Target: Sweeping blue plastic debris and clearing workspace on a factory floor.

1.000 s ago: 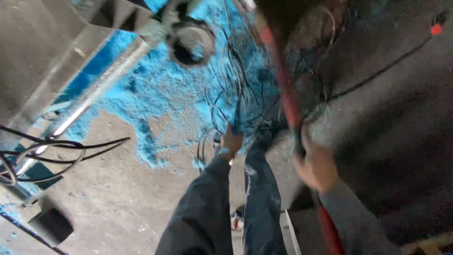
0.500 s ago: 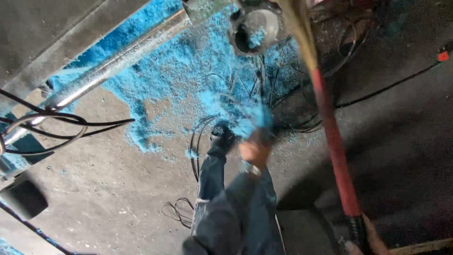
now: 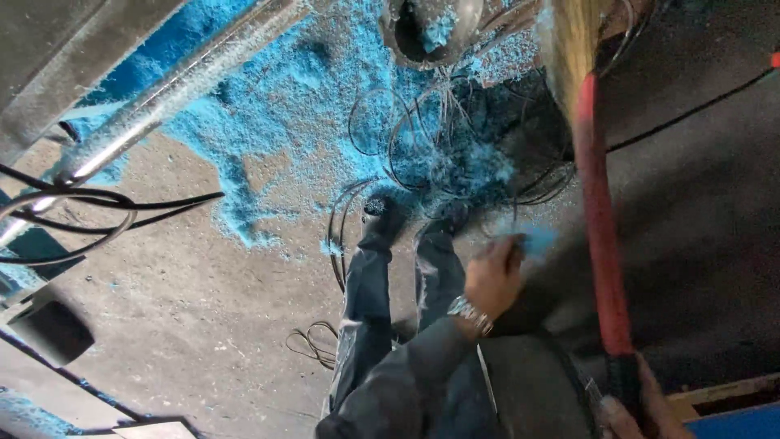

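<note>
Right hand (image 3: 630,402) was wrapped around the black grip end of the broom (image 3: 600,236), way down at the frame's bottom edge, so only part of the hand showed. Red handle ran up from there to the pale bristles (image 3: 569,49) at the top. Holding it that low probably gave the longest reach toward the blue stuff.

Left hand (image 3: 494,276) sat just left of the broom handle, fingers curled, wristwatch (image 3: 470,312) on. There was a blurry blue smear at the fingertips, but I couldn't tell if it was pinching something or just closed on nothing.

Left of the broom, the person's two legs and dark shoes (image 3: 386,219) stood right at the edge of the blue granules (image 3: 268,106), which spread across the concrete floor (image 3: 162,325). Loops of thin wire (image 3: 422,138) lay tangled in the granules just beside the bristles, and a round metal opening (image 3: 431,28) sat up left of them. Farther left, a shiny pipe (image 3: 175,89) ran diagonally, with black cables (image 3: 73,211) looping well away from the broom.

Compared with half a second earlier, the left hand had dropped lower, the right one had slid further down out of view, and the bristles now showed more at the top.
</note>
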